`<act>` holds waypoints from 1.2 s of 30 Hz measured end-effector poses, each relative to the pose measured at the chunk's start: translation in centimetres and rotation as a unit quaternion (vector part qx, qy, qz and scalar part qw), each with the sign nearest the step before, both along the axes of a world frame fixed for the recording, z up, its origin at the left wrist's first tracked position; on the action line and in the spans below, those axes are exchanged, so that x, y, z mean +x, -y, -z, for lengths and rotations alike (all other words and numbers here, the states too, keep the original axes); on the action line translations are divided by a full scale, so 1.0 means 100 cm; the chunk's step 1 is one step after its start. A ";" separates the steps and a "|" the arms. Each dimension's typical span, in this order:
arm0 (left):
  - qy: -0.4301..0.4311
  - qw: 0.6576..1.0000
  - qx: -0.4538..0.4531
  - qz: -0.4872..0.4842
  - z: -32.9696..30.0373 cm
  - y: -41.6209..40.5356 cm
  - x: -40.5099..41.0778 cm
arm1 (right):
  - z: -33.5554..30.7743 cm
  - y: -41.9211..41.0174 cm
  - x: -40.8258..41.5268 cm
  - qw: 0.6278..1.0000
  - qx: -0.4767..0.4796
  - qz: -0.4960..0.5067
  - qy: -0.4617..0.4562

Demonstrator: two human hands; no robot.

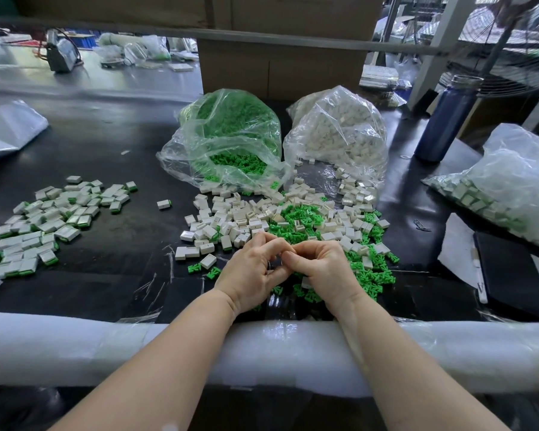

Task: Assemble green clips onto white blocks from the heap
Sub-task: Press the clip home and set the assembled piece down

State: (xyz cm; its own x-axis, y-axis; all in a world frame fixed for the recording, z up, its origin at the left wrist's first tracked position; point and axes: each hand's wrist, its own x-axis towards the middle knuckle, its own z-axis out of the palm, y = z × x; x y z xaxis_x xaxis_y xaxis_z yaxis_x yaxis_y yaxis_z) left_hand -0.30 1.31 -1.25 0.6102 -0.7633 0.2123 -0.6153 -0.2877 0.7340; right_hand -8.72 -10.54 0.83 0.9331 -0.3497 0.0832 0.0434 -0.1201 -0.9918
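Observation:
My left hand [252,270] and my right hand [322,265] meet above the black table's near edge. The fingers of both are curled and the fingertips are pressed together. Whatever lies between them is hidden by the fingers. Just beyond the hands spreads the heap of loose white blocks [231,220], mixed on its right with green clips [296,217]. More green clips [371,276] lie right of my right hand. A pile of white blocks with green clips fitted [44,219] lies at the left.
An open clear bag of green clips [231,135] and one of white blocks [339,132] stand behind the heap, before a cardboard box [277,66]. At the right are a blue bottle [445,119], a bag of assembled pieces [504,188] and a black notebook [511,275]. White foam [75,346] pads the near edge.

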 end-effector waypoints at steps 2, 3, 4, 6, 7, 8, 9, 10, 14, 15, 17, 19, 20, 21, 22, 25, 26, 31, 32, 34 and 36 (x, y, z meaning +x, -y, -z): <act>0.002 1.000 0.001 0.000 0.000 0.000 0.000 | 0.000 0.000 0.000 1.000 -0.004 0.002 -0.001; 0.002 1.000 0.001 0.000 0.000 0.000 0.000 | 0.000 0.000 0.000 1.000 -0.006 0.003 -0.002; 0.002 1.000 0.001 0.000 0.000 0.000 0.000 | 0.000 0.000 0.000 1.000 -0.008 0.004 -0.003; 0.000 1.000 0.001 0.000 0.000 0.000 0.000 | 0.001 0.000 0.000 1.000 -0.012 0.006 -0.004; 0.000 1.000 0.001 0.000 0.000 0.000 0.000 | 0.001 0.000 0.000 1.000 -0.013 0.007 -0.004; 0.000 1.000 0.001 0.001 0.001 0.000 0.000 | 0.001 0.000 0.000 1.000 -0.014 0.008 -0.004; 0.000 1.000 0.000 0.000 0.001 0.000 0.000 | 0.001 0.000 0.001 1.000 -0.014 0.007 -0.002; 0.000 1.000 -0.001 -0.001 0.001 0.000 0.001 | 0.001 0.000 0.001 1.000 -0.014 0.006 0.001; -0.001 1.000 -0.012 -0.005 0.001 0.000 0.002 | 0.000 -0.001 0.001 1.000 -0.016 -0.006 0.016; 0.000 1.000 -0.011 -0.005 0.001 0.000 0.002 | -0.001 -0.001 0.001 1.000 -0.015 -0.008 0.015; 0.005 1.000 -0.005 -0.004 0.001 -0.001 0.002 | 0.000 -0.001 0.001 1.000 -0.010 -0.008 0.010; 0.007 1.000 0.000 -0.003 0.002 -0.001 0.001 | 0.001 0.000 0.001 1.000 -0.012 -0.002 0.004; 0.008 1.000 0.000 -0.003 0.002 -0.001 0.001 | 0.002 0.000 0.001 1.000 -0.014 0.000 0.001; 0.008 1.000 0.000 -0.001 0.001 -0.001 0.001 | 0.002 0.000 0.001 1.000 -0.015 0.003 -0.001; 0.008 1.000 -0.001 0.000 0.001 0.000 0.001 | 0.002 0.000 0.001 1.000 -0.015 0.005 -0.002; 0.011 1.000 0.001 0.002 0.001 0.000 0.001 | 0.002 0.000 0.002 1.000 -0.018 0.013 -0.005; 0.012 1.000 0.001 0.002 0.001 0.000 0.001 | 0.002 0.000 0.002 1.000 -0.019 0.015 -0.005; 0.016 1.000 0.003 0.004 0.002 -0.001 0.001 | 0.002 0.000 0.002 1.000 -0.015 0.012 -0.006; 0.017 1.000 0.003 0.004 0.002 0.000 0.001 | 0.002 0.000 0.002 1.000 -0.015 0.013 -0.007; 0.017 1.000 0.004 0.004 0.002 0.000 0.002 | 0.003 0.001 0.002 1.000 -0.019 0.017 -0.007; 0.019 1.000 0.007 0.002 0.002 0.000 0.002 | 0.003 0.001 0.002 1.000 -0.019 0.018 -0.006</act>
State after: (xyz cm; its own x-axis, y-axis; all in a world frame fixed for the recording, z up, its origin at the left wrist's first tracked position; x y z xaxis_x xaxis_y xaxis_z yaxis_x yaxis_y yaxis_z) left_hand -0.12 1.31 -1.48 0.5991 -0.7685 0.2248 -0.6431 -0.2947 0.7068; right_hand -8.48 -10.60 0.50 0.9213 -0.3793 0.0857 0.0267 -0.1580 -0.9871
